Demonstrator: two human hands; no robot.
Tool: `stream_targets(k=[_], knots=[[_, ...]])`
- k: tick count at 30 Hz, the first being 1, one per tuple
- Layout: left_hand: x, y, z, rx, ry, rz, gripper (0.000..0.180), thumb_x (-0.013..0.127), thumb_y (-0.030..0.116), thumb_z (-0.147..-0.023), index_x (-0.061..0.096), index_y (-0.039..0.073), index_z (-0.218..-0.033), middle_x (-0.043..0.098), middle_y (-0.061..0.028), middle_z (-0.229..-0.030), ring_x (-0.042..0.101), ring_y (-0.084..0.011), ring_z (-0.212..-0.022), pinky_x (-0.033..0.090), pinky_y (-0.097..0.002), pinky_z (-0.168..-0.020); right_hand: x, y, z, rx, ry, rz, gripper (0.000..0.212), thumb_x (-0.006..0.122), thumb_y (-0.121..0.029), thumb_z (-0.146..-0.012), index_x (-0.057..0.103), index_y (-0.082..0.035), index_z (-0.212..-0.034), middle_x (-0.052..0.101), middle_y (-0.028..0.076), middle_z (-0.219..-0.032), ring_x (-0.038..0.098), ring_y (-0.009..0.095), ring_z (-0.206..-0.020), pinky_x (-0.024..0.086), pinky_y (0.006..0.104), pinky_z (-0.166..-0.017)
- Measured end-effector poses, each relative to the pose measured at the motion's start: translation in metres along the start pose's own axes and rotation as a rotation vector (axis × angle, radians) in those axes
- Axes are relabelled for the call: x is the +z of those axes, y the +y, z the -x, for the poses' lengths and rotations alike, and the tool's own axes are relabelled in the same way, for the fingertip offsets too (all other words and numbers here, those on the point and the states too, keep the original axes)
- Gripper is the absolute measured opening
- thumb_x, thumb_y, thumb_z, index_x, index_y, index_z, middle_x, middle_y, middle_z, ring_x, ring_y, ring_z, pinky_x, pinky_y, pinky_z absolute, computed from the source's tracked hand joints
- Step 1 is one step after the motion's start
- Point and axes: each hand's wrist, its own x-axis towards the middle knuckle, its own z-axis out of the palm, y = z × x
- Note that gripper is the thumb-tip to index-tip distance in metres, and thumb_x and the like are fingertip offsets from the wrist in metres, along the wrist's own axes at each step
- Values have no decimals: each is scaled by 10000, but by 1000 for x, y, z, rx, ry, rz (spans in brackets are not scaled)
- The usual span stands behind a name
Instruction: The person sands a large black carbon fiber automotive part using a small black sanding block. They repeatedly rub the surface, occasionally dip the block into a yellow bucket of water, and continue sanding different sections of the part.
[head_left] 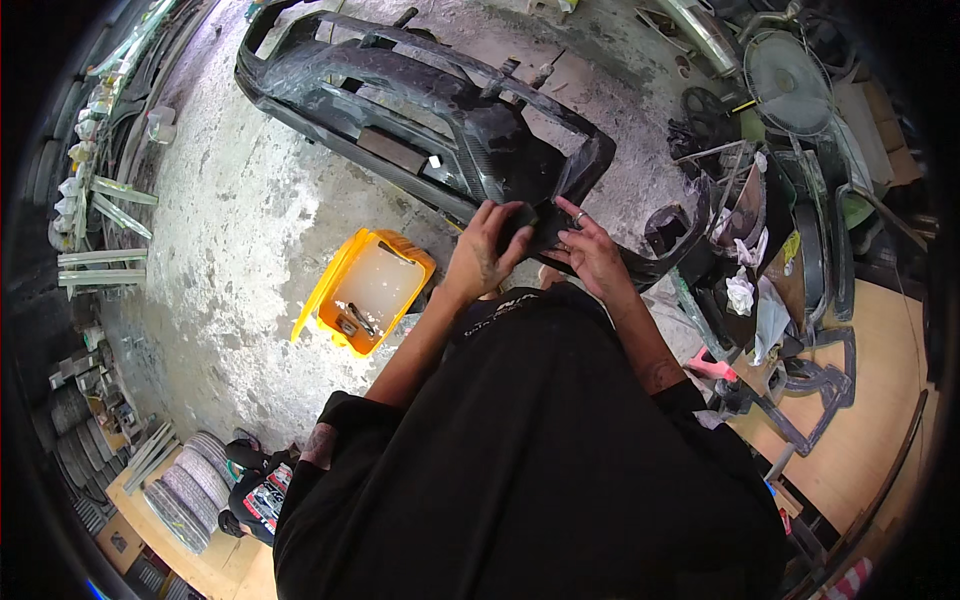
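A large black car bumper [505, 150], dusty and scuffed with cut-out openings, lies across the upper middle, its near edge at my body. My left hand [485, 250] is closed at that edge, thumb and fingers pinching a small dark pad-like piece [527, 213] against the bumper; its exact kind is hard to make out. Just to the right, my right hand [597, 260], with a ring on one finger, grips the bumper's edge. Its index finger stretches along the surface while the other fingers curl in, partly hidden.
A yellow tub [350, 258] of cloudy water, with small items in it, stands on the worn concrete floor to the left. A fan [787, 82], black parts and crumpled paper [740, 292] crowd the right. Someone in dark clothing [262, 490] is at lower left near rolls [192, 485].
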Motion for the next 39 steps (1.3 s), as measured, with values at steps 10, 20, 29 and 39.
stream_targets(k=[10,20,29,39], knots=[[30,-10,11,89,117,-232,595,840,235,-866,638,41,-1391,582,-176,-1159,569,-336,-1056,498,-432,-938,21,-2,5,17,35,60,625,526,18,-1006,374,-49,-1609,611,19,-925,658,115,-890,590,415,-1010],[27,-14,11,88,68,-153,566,811,248,-889,655,58,-1399,574,-148,-1155,545,-320,-1049,480,-419,-930,35,-6,7,31,22,58,621,509,38,-1007,383,-50,-1609,619,17,-930,685,136,-960,593,386,-998],[26,-17,11,32,32,-129,586,847,209,-854,660,70,-1392,595,-155,-1152,572,-328,-1086,497,-422,-949,22,2,5,42,-8,120,632,484,35,-1016,347,-55,-1627,670,76,-1087,683,177,-1060,560,414,-1035],[22,-17,14,43,85,-84,567,869,192,-825,683,81,-1348,610,-133,-1116,587,-309,-1071,511,-402,-937,36,-1,7,40,34,89,622,499,46,-1005,381,-45,-1609,612,36,-984,677,147,-986,578,404,-1032]])
